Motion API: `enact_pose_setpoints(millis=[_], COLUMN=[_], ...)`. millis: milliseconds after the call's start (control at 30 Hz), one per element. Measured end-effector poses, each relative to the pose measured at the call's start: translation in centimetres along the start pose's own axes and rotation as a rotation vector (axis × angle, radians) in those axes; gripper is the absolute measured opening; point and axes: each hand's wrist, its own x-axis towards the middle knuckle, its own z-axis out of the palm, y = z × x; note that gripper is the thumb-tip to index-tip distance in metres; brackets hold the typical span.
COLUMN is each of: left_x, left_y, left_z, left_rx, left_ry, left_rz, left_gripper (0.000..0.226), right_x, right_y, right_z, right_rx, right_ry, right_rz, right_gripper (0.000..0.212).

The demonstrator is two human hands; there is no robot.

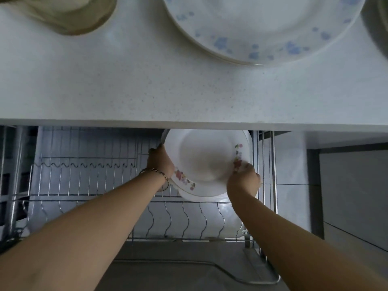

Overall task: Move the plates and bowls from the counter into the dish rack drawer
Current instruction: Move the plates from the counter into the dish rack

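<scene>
The floral plate (204, 162) sits between both hands. Left hand (160, 160) and right hand (243, 179) clamp its opposite rims, above the dish rack drawer (88, 181).

White plate (206, 162) with pink flowers; blue-speckled plate (262, 28) above.
</scene>
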Motion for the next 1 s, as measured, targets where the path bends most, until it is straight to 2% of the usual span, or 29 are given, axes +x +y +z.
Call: enact_pose_setpoints(millis=[133, 267, 300, 433, 500, 567, 633, 700, 800, 900, 1000], left_x=[-0.8, -2.9, -4.0, -9.8, -12.7, -14.9, -16.2, -16.2, -14.3, -12.6, -11.9], left_y=[0.4, 1.1, 1.3, 3.0, 4.6, 6.5, 8.4, 10.2, 13.2, 16.4, 18.7], left_z=[0.2, -0.8, -1.2, -4.8, -7.6, -10.9, -14.2, -17.2, -20.2, -20.9, -20.2], left_rx=[-0.004, -0.001, 0.015, -0.055, -0.168, -0.226, -0.302, -0.388, -0.491, -0.525, -0.496], left_ry=[-0.037, -0.087, -0.089, -0.109, -0.053, 0.071, 0.184, 0.317, 0.418, 0.344, 0.291], left_rz=[-0.028, -0.022, 0.023, 0.322, 0.423, 0.525, 0.588, 0.588, 0.440, 0.300, 0.162], left_gripper=[0.050, 0.083, 0.083, 0.034, 0.024, 0.021, 0.022, 0.019, 0.011, 0.026, 0.034], right_x=[0.3, -0.3, -0.8, -4.6, -6.8, -9.0, -10.6, -10.9, -8.9, -5.5, -2.5], right_y=[0.1, -0.1, -0.2, -1.6, -3.7, -6.5, -9.7, -13.1, -17.8, -21.5, -23.5], right_z=[-0.6, -1.9, -2.6, -7.0, -10.2, -14.0, -18.0, -21.7, -25.3, -26.1, -25.2], right_rx=[-0.098, -0.184, -0.221, -0.466, -0.528, -0.499, -0.411, -0.317, -0.184, -0.218, -0.266], right_ry=[-0.034, -0.118, -0.154, -0.474, -0.569, -0.603, -0.543, -0.359, -0.057, 0.119, 0.071], right_rz=[-0.029, -0.111, -0.143, -0.321, -0.462, -0.595, -0.723, -0.895, -1.027, -0.902, -0.720], right_gripper=[0.031, 0.030, 0.029, 0.042, 0.043, 0.037, 0.028, 0.023, 0.031, 0.051, 0.050])
